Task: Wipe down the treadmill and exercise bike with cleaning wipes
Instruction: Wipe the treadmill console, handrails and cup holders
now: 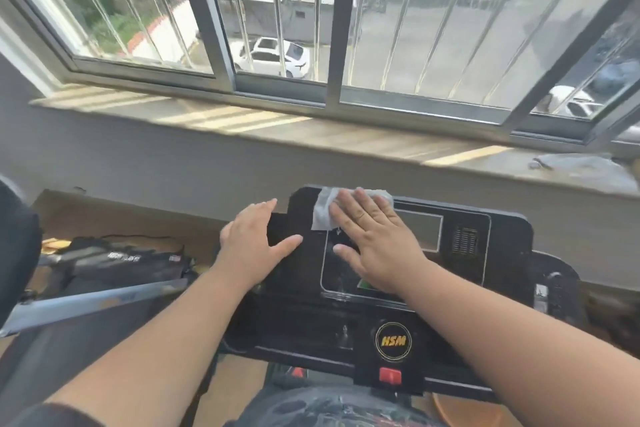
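One white cleaning wipe [325, 210] lies crumpled on the upper left part of the black treadmill console [450, 291], pinned under the straight fingers of the right hand [372, 239], whose grip is open and flat. Left hand [254, 243] rests open beside it, perhaps on the console's left edge. Beyond runs a windowsill [311, 135] below a barred window [277, 21].
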